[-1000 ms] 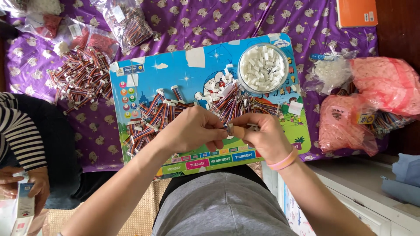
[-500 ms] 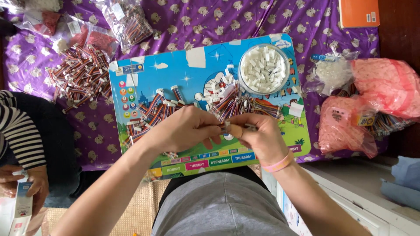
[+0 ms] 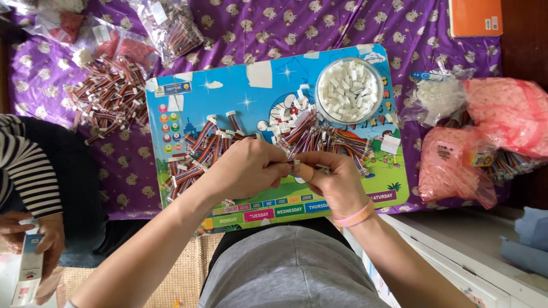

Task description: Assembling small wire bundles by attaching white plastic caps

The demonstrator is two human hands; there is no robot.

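Note:
My left hand point(image 3: 249, 167) and my right hand point(image 3: 334, 179) meet over a blue cartoon board point(image 3: 268, 102), both pinching one small wire connector piece point(image 3: 295, 166) between the fingertips. A pink band circles my right wrist. Just beyond the hands lies a heap of multicoloured short cables with white plugs point(image 3: 319, 137); another bunch point(image 3: 197, 151) lies left of my left hand. A clear round bowl of small white connectors point(image 3: 349, 90) stands at the board's far right.
A purple patterned cloth point(image 3: 274, 28) covers the surface. More cables point(image 3: 108, 100) are piled at left, bagged parts point(image 3: 171, 25) at top left, pink bags point(image 3: 485, 137) at right, an orange book point(image 3: 475, 17) at top right. Another person in a striped sleeve point(image 3: 25, 171) sits left.
My hands stay together over the board, with only small finger movements on the piece. The person at left has lowered their hand slightly.

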